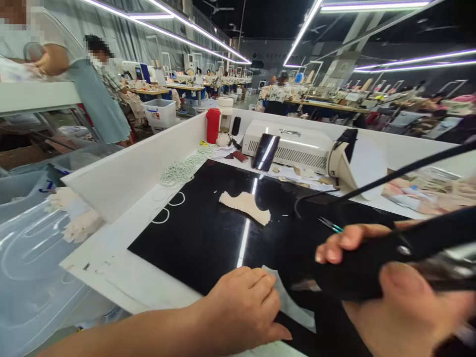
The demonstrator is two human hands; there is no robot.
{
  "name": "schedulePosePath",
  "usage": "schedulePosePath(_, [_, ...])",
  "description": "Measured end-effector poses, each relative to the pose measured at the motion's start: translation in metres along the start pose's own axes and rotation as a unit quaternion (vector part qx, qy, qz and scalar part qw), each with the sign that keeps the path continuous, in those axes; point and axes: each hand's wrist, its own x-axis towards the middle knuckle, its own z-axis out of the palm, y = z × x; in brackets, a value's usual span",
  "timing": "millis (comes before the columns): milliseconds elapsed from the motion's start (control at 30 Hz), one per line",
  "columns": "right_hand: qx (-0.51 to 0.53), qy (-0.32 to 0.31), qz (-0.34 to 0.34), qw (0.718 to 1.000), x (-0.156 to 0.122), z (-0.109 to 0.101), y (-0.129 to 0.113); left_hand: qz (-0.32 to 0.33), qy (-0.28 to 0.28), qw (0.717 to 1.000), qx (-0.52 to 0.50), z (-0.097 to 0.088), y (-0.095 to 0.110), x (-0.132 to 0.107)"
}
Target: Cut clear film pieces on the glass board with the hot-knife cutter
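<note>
My left hand [243, 307] rests at the near edge of the black work mat [193, 238], fingers curled, pressing down a thin whitish fabric piece [293, 302]. My right hand [394, 297] is wrapped round the black handle of a corded hand tool [375, 267], held just above the mat to the right of the fabric piece. The tool's cord [409, 168] runs up and to the right. A cream fabric piece [247, 206] lies further back on the mat. Small scissors [330, 225] lie near the tool.
White walls [130, 168] border the table. At the back stand a white machine [293, 146], a phone [266, 152], a red bottle [213, 125] and a pile of white rings [182, 171]. A clear plastic bag [33, 258] hangs at left. Other people work at tables beyond.
</note>
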Motion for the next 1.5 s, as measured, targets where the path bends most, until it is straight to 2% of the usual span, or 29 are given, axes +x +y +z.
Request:
schedulePosePath(67, [0.066, 0.028, 0.024, 0.997, 0.0, 0.016, -0.004, -0.004, -0.001, 1.0, -0.008, -0.002, 0.0, -0.002])
schedulePosePath(167, [0.082, 0.027, 0.033, 0.996, 0.0, 0.026, -0.001, -0.008, -0.012, 1.0, -0.019, -0.003, 0.0, -0.004])
schedulePosePath(400, [0.057, 0.025, 0.014, 0.998, -0.006, 0.024, 0.01, -0.013, 0.018, 1.0, -0.018, -0.004, 0.002, -0.005])
schedulePosePath(633, [0.059, 0.034, 0.012, 0.998, -0.006, 0.025, 0.013, -0.013, 0.024, 0.999, -0.016, -0.005, 0.002, -0.006])
schedulePosePath(933, [0.052, 0.029, 0.009, 0.998, -0.007, 0.026, 0.013, -0.015, 0.011, 1.0, -0.013, -0.006, 0.001, -0.005])
schedulePosePath(1167, [0.095, 0.034, 0.022, 0.995, -0.005, 0.035, 0.012, -0.013, 0.012, 1.0, -0.021, -0.006, 0.001, -0.006])
schedulePosePath(1500, [0.077, 0.037, 0.038, 0.996, -0.005, 0.037, 0.013, -0.018, 0.001, 1.0, -0.021, -0.005, 0.003, -0.006])
